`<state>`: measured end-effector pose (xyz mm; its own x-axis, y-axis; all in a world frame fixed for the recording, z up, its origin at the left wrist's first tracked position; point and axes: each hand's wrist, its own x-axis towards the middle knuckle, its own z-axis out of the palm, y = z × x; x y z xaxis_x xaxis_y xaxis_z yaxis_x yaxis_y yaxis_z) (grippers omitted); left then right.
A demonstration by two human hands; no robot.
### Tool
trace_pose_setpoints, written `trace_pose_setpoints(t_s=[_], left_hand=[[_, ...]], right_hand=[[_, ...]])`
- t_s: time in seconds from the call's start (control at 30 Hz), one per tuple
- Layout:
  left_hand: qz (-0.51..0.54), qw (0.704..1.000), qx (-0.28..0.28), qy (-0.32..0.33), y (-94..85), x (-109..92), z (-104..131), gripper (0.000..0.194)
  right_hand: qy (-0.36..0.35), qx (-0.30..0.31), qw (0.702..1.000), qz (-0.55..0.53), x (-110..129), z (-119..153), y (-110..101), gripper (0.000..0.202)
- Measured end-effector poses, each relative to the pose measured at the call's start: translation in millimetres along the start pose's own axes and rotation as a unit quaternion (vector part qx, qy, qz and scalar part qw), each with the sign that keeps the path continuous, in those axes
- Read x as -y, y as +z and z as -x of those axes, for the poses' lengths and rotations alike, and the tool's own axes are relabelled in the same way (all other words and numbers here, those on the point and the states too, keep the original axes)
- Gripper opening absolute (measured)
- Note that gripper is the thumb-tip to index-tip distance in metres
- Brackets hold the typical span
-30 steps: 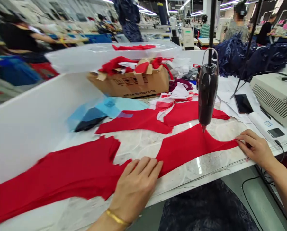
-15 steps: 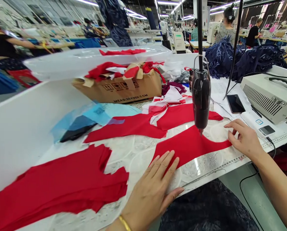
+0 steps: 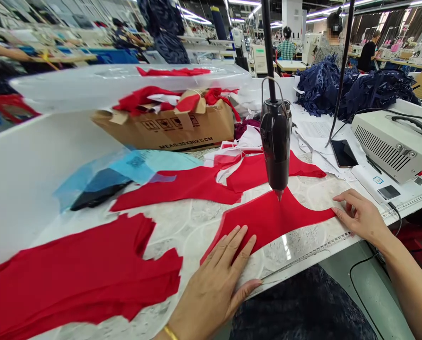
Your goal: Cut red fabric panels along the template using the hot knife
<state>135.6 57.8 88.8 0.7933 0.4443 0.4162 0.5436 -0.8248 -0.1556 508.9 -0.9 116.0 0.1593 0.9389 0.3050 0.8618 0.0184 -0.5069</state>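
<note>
A red cut fabric piece [image 3: 263, 217] lies flat on the patterned tabletop. My left hand [image 3: 225, 269] rests palm down across its left part, fingers stretched out. At the piece's narrow right end, my right hand [image 3: 361, 217] has its fingers curled and its thumb on the tip; its index finger is raised slightly apart from the thumb. Over the middle of the fabric hangs a black handpiece [image 3: 275, 146] with a pointed metal tip; I cannot tell if the tip touches the cloth. Nearer me on the left is a stack of red fabric pieces [image 3: 79, 269].
Further red pieces [image 3: 182, 186] lie behind, beside blue plastic wrapping [image 3: 133, 167]. A cardboard box [image 3: 168, 127] holds red scraps. On the right are a phone [image 3: 343, 153], a grey control box [image 3: 398, 141] and a navy fabric heap [image 3: 320, 85]. A tape measure [image 3: 324, 248] runs along the front edge.
My right hand has come down so that its thumb meets the fabric's narrow end. My left hand stays flat on the cloth. The view has turned slightly, shifting most things left.
</note>
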Motion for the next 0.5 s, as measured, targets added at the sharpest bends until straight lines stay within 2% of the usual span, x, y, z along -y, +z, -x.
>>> trace_pose_setpoints(t_s=[0.13,0.33,0.43,0.5], left_hand=[[0.021,1.0,0.018,0.001,-0.7,1.1,1.4,0.075],[0.034,0.999,-0.008,-0.014,8.1,0.6,5.1,0.074],[0.037,0.999,-0.013,-0.009,6.9,0.9,3.7,0.073],[0.035,0.999,-0.01,-0.007,4.3,0.7,1.4,0.07]], right_hand=[[0.0,-0.007,1.0,0.011,1.2,1.4,3.6,0.023],[0.007,-0.037,0.999,0.024,-2.6,-1.8,6.1,0.017],[0.007,-0.059,0.998,0.026,-4.3,-2.3,2.7,0.018],[0.005,-0.05,0.999,0.019,-3.2,-1.3,-1.1,0.019]])
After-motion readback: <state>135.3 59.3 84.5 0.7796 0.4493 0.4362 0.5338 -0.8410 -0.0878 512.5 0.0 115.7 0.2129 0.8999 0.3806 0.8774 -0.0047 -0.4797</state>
